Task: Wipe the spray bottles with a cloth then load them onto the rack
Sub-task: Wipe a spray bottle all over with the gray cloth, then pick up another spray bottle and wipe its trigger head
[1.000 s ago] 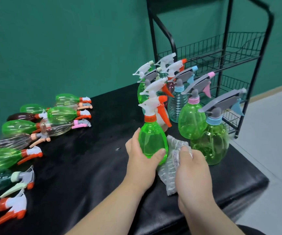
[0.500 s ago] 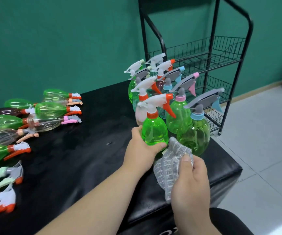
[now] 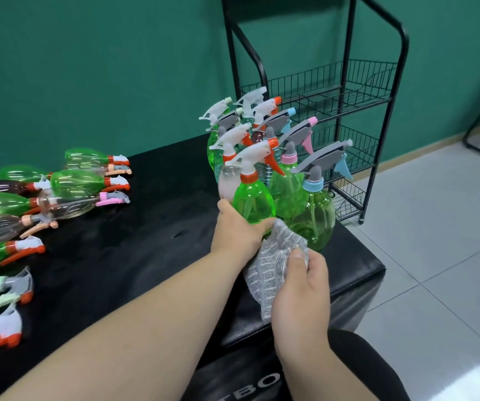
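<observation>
Both hands work at the near right part of the table: the left hand (image 3: 237,227) is wrapped round the lower body of a green spray bottle (image 3: 253,202), and the right hand (image 3: 305,287) clutches a bunched grey cloth (image 3: 273,261), thumb on top and fingers curled under it.

Behind everything runs a dark green wall (image 3: 88,68), and pale floor tiles (image 3: 435,256) fill the right side. A black table (image 3: 131,250) takes up the middle and left. Just past its far right edge a black wire rack (image 3: 348,96) stands on the floor against the wall. Near that edge a cluster of standing bottles (image 3: 287,134) is packed close, with white, grey, orange, pink and blue trigger heads. Along the left side of the table are the lying bottles (image 3: 16,204), mostly green, some clear or dark, nozzles pointing right.

The held bottle is upright at the front of the cluster, touching its neighbours. Its base is hidden by the left hand, so whether it rests on the table cannot be told. The cloth's upper end lies against the bottle's lower right side, beside the left thumb, with the right hand just below.
</observation>
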